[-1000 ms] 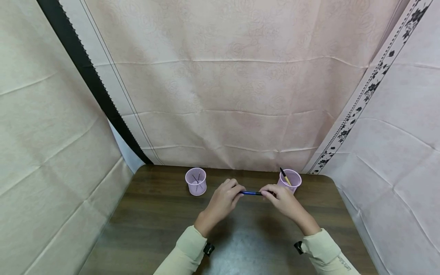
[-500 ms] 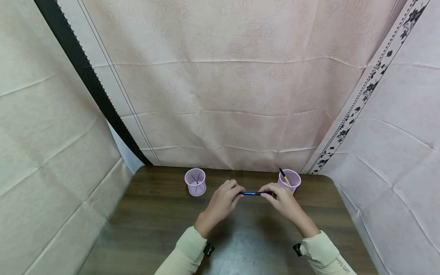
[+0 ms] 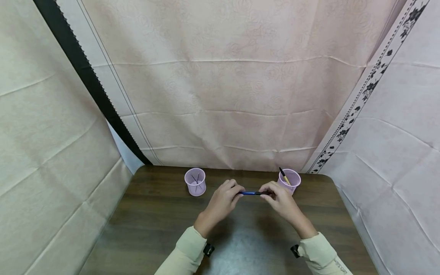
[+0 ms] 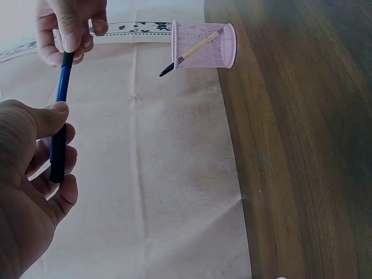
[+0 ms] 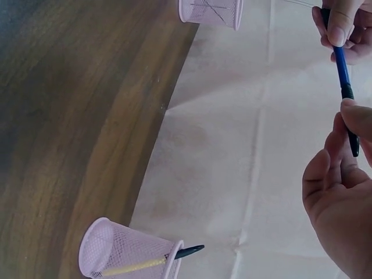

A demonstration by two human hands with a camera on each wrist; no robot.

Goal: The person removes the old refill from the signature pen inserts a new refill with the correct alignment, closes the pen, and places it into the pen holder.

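A blue pen with black ends is held level above the table, spanning both hands. My left hand pinches its left part between thumb and fingers; in the left wrist view the pen's black rear end lies against the curled fingers. My right hand pinches the other black end, whose tapered tip shows past the thumb in the right wrist view. Just behind the right hand stands a pink mesh cup with a yellow pen, black at its upper end, leaning in it.
Another pink mesh cup stands at the back left of the brown wooden table, thin dark lines crossing at its bottom. Pale cloth hangs behind the table and along both sides.
The right wrist and forearm have shifted slightly left, and a bit more of the pen's black end shows at the right fingers. Left hand and cups look almost unchanged.
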